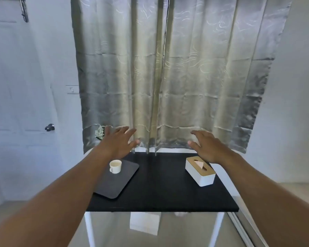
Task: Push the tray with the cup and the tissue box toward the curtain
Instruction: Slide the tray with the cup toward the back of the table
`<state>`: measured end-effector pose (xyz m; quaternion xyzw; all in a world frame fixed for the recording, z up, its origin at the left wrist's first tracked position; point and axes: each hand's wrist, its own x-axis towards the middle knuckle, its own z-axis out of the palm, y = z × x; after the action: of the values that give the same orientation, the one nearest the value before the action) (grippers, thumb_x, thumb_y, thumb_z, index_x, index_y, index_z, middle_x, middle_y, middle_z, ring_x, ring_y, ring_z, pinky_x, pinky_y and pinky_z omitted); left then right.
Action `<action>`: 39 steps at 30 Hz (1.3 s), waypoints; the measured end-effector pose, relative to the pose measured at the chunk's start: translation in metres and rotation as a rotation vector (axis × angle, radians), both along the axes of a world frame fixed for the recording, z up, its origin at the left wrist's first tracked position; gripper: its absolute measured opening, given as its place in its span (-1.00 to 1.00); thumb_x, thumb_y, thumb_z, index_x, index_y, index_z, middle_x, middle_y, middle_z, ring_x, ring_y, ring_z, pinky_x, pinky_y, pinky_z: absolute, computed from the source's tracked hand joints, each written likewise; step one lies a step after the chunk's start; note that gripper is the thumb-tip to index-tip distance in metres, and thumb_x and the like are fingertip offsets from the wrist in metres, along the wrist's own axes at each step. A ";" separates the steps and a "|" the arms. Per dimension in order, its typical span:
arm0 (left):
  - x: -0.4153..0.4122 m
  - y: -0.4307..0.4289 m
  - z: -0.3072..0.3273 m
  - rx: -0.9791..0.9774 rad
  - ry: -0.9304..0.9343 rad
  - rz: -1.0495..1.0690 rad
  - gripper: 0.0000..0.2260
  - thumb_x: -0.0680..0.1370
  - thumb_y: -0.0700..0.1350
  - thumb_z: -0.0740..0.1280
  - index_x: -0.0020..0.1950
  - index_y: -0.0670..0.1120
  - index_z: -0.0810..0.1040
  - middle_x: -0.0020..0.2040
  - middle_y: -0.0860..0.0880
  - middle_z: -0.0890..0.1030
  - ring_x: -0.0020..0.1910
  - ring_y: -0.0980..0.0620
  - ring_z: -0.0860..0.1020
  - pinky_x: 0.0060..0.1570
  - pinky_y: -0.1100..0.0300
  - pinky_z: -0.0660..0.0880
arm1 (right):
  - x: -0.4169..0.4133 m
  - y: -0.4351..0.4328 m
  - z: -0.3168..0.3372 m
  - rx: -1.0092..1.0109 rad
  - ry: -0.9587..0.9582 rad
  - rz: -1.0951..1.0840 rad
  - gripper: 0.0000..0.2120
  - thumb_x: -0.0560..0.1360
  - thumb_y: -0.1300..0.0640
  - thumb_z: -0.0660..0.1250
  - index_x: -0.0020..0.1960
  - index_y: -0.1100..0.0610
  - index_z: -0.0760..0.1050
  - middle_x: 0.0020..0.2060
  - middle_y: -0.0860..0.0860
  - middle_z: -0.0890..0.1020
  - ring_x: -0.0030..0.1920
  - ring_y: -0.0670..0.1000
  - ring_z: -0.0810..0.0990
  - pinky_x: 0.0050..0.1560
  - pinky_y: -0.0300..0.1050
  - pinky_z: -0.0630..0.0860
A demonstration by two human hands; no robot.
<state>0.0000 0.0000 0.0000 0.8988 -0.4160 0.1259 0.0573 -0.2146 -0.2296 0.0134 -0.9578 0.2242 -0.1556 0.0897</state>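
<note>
A dark grey tray (122, 180) lies at the left of the black table (161, 193), partly under my left forearm. A white cup (115, 166) stands on the tray's far end. A white tissue box (200, 171) with a wooden lid and a pink tissue sits on the table at the right, off the tray. My left hand (118, 141) hovers above the cup with fingers spread, holding nothing. My right hand (206, 146) hovers just beyond the tissue box, fingers apart and empty. The grey-beige curtain (168, 77) hangs behind the table.
White flowers (100, 132) show at the table's far left, partly behind my left hand. A white door with a dark knob (49, 127) is on the left wall. The table's front edge is near me, over a glossy floor.
</note>
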 end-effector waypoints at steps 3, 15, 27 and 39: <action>0.024 0.005 -0.012 0.026 0.016 0.044 -0.45 0.62 0.25 -0.01 0.58 0.08 0.14 0.61 -0.01 0.18 0.59 -0.10 0.16 0.49 -0.32 -0.12 | 0.025 -0.002 -0.014 0.032 0.041 -0.016 -0.47 0.63 -0.11 0.06 0.55 0.05 0.14 0.54 0.05 0.23 0.53 0.10 0.16 0.43 0.05 0.16; 0.132 0.029 -0.067 0.085 0.142 0.099 -0.48 0.61 0.25 -0.01 0.56 0.14 0.15 0.61 -0.01 0.18 0.59 -0.11 0.14 0.48 -0.34 -0.11 | 0.152 0.009 -0.049 0.138 0.153 0.051 -0.45 0.61 -0.14 0.08 0.54 0.05 0.15 0.53 0.07 0.26 0.51 0.13 0.22 0.46 0.09 0.19; 0.201 0.030 -0.014 0.064 0.084 0.093 -0.45 0.63 0.24 -0.02 0.59 0.08 0.12 0.63 0.00 0.12 0.60 -0.13 0.11 0.49 -0.34 -0.12 | 0.225 0.017 -0.016 0.194 0.076 0.056 -0.44 0.61 -0.14 0.10 0.54 0.05 0.15 0.50 0.12 0.32 0.45 0.15 0.35 0.42 0.09 0.28; 0.228 -0.058 -0.031 0.101 0.023 -0.061 -0.45 0.61 0.26 0.00 0.56 0.07 0.19 0.56 -0.05 0.31 0.52 -0.17 0.29 0.47 -0.26 0.07 | 0.213 -0.045 -0.036 0.263 0.050 -0.080 -0.46 0.61 -0.13 0.11 0.53 0.05 0.18 0.51 0.11 0.32 0.47 0.15 0.31 0.42 0.07 0.25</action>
<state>0.2283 -0.0584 -0.0312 0.8889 -0.4482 0.0923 0.0203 -0.0015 -0.2742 -0.0231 -0.9318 0.2826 -0.1045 0.2026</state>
